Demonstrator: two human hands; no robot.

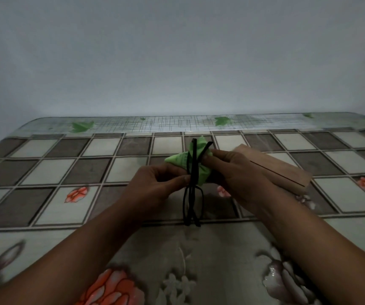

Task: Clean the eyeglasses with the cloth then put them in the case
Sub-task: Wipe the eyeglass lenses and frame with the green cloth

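Black-framed eyeglasses [193,194] hang edge-on above the middle of the table, seen as thin dark bars, with the folded temples pointing towards me. My left hand [155,186] pinches the frame at its middle. A light green cloth [183,160] is wrapped around the far part of the glasses, and my right hand [232,170] presses it there with fingers and thumb. The lens under the cloth is hidden. A tan case [287,170] lies flat on the table just behind and right of my right hand, with a dark slit along its length.
The table [89,168] wears a glossy checked cover with flower prints. Its far edge meets a plain pale wall [177,51]. No other loose objects show on the table.
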